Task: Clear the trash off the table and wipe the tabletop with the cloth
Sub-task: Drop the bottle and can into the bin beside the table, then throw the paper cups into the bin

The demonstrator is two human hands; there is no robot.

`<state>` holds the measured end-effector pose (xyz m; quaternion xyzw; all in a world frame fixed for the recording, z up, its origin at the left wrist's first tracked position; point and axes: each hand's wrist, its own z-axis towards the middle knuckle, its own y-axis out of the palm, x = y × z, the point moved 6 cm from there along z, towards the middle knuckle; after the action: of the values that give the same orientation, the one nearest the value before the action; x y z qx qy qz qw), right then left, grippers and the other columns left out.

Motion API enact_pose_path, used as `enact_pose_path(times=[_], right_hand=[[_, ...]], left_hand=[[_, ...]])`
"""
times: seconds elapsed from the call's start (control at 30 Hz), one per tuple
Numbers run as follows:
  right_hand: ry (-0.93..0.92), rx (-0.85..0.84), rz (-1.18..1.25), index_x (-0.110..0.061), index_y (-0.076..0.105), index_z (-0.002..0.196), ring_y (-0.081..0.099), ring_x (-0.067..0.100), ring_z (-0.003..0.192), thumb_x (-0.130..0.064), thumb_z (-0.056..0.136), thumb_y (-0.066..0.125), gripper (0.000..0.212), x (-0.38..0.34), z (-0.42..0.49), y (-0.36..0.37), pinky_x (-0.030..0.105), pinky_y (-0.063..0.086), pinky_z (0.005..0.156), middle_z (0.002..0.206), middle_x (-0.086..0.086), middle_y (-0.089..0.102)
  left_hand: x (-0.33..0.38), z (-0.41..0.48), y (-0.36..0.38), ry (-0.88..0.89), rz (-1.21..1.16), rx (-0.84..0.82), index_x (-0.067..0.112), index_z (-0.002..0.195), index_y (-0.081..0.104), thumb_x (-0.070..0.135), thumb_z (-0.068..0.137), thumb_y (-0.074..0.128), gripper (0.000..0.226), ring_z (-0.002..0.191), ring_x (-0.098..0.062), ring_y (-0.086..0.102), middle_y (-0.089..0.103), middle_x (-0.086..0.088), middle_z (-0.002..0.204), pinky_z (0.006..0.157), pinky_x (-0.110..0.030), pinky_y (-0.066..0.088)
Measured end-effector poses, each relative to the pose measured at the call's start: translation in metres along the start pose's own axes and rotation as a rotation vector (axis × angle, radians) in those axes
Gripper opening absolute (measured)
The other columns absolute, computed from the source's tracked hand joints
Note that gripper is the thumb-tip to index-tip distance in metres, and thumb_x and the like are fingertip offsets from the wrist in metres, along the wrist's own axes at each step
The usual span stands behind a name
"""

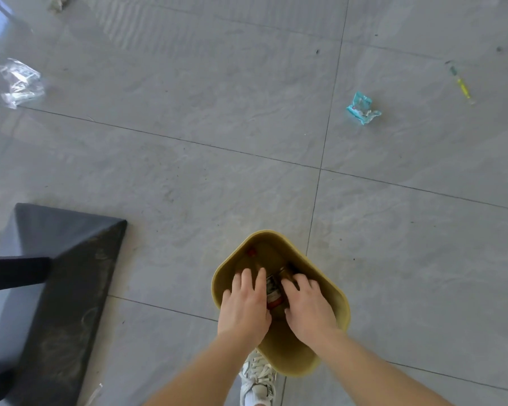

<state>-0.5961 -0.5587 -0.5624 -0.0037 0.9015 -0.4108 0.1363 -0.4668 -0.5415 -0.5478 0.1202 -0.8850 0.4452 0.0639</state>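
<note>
Grey tiled floor [188, 142], olive plastic bin [294, 358]: my left hand [245, 307] and right hand [310, 309], fingers loosely spread, flank a red-labelled can [273, 291]; grip unclear. Risk: knocking rim tips bin.

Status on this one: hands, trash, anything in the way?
Over the bin: left hand flat, right hand grip unclear. A can between them, inside. On floor, not blocking: blue wrapper, plastic bag.

The left hand [244, 306] and right hand [310, 313] hide most of a red-labelled container [272, 291] in the bin [291, 361]; whether the right fingers [301, 281] grip it cannot be told. The dark surface [71, 273] runs off 2 edges, left and bottom. A yellow stick [463, 87] is too small to identify.
</note>
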Motion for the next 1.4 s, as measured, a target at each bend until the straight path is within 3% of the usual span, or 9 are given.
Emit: enact_pose_path(times=[0.17, 0.53, 0.83, 1.0, 1.4], right_hand=[[-0.013, 0.023, -0.034, -0.03, 0.03, 0.147, 0.033, 0.025, 0.134, -0.035, 0.096, 0.054, 0.057, -0.019, -0.026, -0.032, 0.035, 0.043, 0.105, 0.151, 0.001, 0.031], [-0.107, 0.145, -0.064, -0.029, 0.031, 0.146, 0.033, 0.024, 0.132, -0.037, 0.094, 0.052, 0.057, -0.115, -0.123, -0.15, 0.036, 0.037, 0.108, 0.149, 0.0, 0.035], [-0.336, 0.252, -0.143, -0.025, 0.031, 0.146, 0.036, 0.023, 0.13, -0.038, 0.094, 0.053, 0.058, -0.247, -0.22, -0.241, 0.032, 0.037, 0.106, 0.148, 0.002, 0.036], [-0.414, 0.294, -0.162, -0.025, 0.033, 0.144, 0.04, 0.022, 0.125, -0.037, 0.092, 0.054, 0.057, -0.311, -0.261, -0.276, 0.03, 0.044, 0.095, 0.145, 0.002, 0.038], [-0.75, 0.384, -0.241, -0.024, 0.035, 0.145, 0.041, 0.023, 0.126, -0.037, 0.088, 0.062, 0.064, -0.462, -0.325, -0.328, 0.032, 0.046, 0.092, 0.143, 0.002, 0.039]], left_hand=[[-0.003, -0.025, -0.033, 0.046, 0.003, 0.031, 0.024, 0.154, 0.002, 0.038, 0.095, 0.05, 0.078, 0.147, -0.032, 0.008, 0.016, -0.008, 0.158, 0.117, -0.048, 0.025], [-0.036, -0.154, -0.164, -0.012, -0.044, 0.165, 0.026, 0.151, 0.005, 0.044, 0.093, 0.05, 0.076, 0.147, -0.034, 0.012, 0.015, -0.011, 0.158, 0.117, -0.05, 0.023], [-0.085, -0.29, -0.288, -0.089, -0.052, 0.333, 0.026, 0.152, 0.002, 0.053, 0.091, 0.051, 0.083, 0.148, -0.033, 0.004, 0.012, -0.011, 0.159, 0.118, -0.052, 0.018], [-0.126, -0.352, -0.337, -0.182, -0.05, 0.482, 0.026, 0.152, 0.002, 0.056, 0.086, 0.053, 0.088, 0.148, -0.032, 0.005, 0.017, -0.008, 0.157, 0.115, -0.054, 0.022], [-0.21, -0.487, -0.393, -0.417, -0.115, 0.715, 0.026, 0.153, 0.01, 0.055, 0.085, 0.052, 0.085, 0.148, -0.033, 0.006, 0.017, -0.008, 0.156, 0.115, -0.054, 0.022]])
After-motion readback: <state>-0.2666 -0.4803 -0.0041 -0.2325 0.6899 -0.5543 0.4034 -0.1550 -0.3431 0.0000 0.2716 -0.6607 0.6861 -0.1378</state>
